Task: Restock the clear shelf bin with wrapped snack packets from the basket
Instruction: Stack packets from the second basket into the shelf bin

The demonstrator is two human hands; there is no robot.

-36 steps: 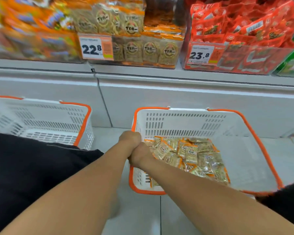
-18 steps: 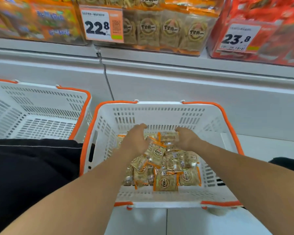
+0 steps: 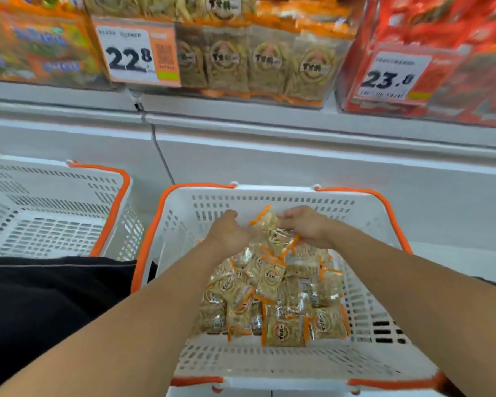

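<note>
A white basket with an orange rim sits on the floor in front of me, holding several clear-wrapped tan snack packets with orange edges. My left hand and my right hand are inside the basket near its far wall. Together they hold a small bunch of packets lifted just above the pile, fingers curled round it from both sides. The clear shelf bin stands on the shelf above, showing the same packets upright behind its front.
A second white basket stands to the left. A 22.8 price tag hangs at the bin's left end. A red-packet bin sits to the right, an orange-packet bin to the left. My dark-clothed knee is at lower left.
The camera has closed in on the basket. Both hands have drawn together and raised a bunch of packets off the pile toward the basket's far wall.
</note>
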